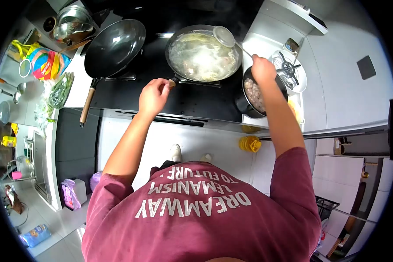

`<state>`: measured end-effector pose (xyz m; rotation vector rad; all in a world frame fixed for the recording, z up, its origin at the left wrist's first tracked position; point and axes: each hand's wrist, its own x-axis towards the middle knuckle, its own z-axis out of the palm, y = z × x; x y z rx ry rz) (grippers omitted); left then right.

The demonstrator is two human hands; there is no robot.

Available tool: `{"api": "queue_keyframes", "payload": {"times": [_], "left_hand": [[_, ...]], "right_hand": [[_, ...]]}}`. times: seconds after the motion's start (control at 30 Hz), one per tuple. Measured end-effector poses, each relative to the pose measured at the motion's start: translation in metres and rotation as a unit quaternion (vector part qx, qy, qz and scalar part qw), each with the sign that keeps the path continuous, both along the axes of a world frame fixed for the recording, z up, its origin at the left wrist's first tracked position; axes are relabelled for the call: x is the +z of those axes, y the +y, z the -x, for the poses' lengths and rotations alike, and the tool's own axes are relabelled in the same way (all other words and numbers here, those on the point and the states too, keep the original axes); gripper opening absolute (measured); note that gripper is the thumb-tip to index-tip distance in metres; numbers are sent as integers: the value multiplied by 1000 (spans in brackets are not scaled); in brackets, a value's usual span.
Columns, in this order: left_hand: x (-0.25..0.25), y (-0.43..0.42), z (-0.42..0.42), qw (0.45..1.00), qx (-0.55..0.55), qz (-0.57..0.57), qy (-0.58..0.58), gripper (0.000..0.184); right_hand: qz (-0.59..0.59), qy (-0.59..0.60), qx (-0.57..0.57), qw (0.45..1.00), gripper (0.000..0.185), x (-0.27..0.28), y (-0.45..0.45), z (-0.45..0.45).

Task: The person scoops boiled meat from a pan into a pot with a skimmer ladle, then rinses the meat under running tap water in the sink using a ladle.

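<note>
My left hand (155, 95) is closed round the wooden handle of a wide pan (204, 54) on the stove. Cloudy, foamy liquid fills that pan. In my right hand (263, 70) is the thin handle of a round strainer (223, 36), whose head is over the pan's upper right rim. Below my right forearm stands a dark pot (244, 102) with pale pinkish-brown pieces (254, 94) in it, partly hidden by the arm.
An empty black wok (115, 48) rests on the left burner, its wooden handle (87, 106) jutting over the counter edge. Green vegetables (61, 91) lie farther left. A white plate with a black rack (289, 69) stands right. A yellow oil bottle (249, 143) is on the floor.
</note>
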<state>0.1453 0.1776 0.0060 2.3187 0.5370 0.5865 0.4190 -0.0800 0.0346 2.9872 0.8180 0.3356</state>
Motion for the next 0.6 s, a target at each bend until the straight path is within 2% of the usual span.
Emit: {"api": "queue_keyframes", "payload": {"times": [0.07, 0.17, 0.27, 0.3, 0.4, 0.47, 0.6], "left_hand": [[2, 13, 10, 1000, 10, -4, 3, 13], [-1, 26, 15, 1000, 8, 10, -12, 14], [-4, 36, 9, 1000, -8, 13, -27, 14], [-2, 35, 4, 999, -14, 15, -29, 14], [5, 32, -8, 998, -37, 20, -37, 13], [10, 30, -13, 997, -54, 17, -43, 13], [13, 31, -15, 997, -65, 28, -19, 16]], "right_hand": [[81, 32, -17, 996, 24, 16, 10, -13], [20, 112, 98, 989, 17, 9, -13, -47], [20, 373, 75, 924, 14, 2, -28, -66], [-1, 418, 55, 907, 12, 9, -23, -50], [-46, 507, -5, 861, 17, 9, 9, -4], [-111, 558, -23, 822, 19, -10, 24, 7], [-204, 598, -45, 774, 23, -31, 33, 28]]}}
